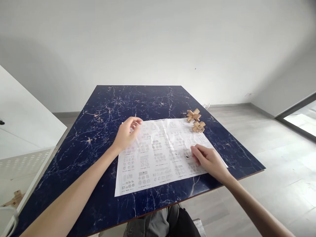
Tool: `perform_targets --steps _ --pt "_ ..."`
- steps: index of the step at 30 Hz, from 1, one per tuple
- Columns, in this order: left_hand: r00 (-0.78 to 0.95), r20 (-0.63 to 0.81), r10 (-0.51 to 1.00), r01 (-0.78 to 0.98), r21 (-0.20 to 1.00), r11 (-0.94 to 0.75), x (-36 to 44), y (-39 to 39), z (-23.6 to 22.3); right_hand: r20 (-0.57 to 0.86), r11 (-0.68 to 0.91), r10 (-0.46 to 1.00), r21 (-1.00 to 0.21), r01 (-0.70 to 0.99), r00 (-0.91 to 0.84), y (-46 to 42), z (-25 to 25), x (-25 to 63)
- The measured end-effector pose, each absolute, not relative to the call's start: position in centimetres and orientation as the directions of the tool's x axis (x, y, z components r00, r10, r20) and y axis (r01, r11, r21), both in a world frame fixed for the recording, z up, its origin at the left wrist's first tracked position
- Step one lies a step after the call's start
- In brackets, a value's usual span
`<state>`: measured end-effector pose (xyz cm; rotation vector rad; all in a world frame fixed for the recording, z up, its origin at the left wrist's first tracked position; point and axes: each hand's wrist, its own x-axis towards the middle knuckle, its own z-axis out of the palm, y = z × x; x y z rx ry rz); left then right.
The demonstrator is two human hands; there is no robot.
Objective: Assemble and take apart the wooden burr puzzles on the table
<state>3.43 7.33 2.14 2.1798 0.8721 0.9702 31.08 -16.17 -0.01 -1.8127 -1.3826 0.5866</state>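
Observation:
A creased white instruction sheet [158, 158] with rows of small printed diagrams lies flat on the table. At its upper left edge is my left hand [127, 133], its fingers bent and the thumb apart from them, with nothing visible between. My right hand [206, 159] rests on the sheet's right side, fingers curled in and thumb against them; I see nothing in it. Beyond that hand, two wooden interlocking puzzles [193, 115] sit close together at the sheet's upper right corner. The nearer wooden puzzle [198, 126] stands on the paper and bears dark markings.
The dark blue marble-patterned table [138, 102] reaches toward a white wall [153, 42]. Left of it stands a white panel [22, 115], with wooden pieces [15, 198] low down beside a perforated white surface. My legs [165, 223] are under the front edge.

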Motion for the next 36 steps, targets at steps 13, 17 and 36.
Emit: perform_targets --steps 13,17,36 --pt "0.456 0.393 0.798 0.380 0.726 -0.574 1.5 11.4 1.5 0.022 -0.205 0.915 -0.834 0.512 0.402 -16.6 -1.3 30.2" --pt "0.412 0.374 0.831 0.395 0.748 -0.533 1.2 11.5 1.0 0.025 -0.238 0.899 -0.810 0.535 0.437 -16.7 -1.5 29.9" --pt "0.373 0.324 0.869 0.419 0.777 -0.470 0.8 11.6 0.6 -0.025 -0.297 0.889 -0.792 0.533 0.457 -17.0 -1.0 29.6"
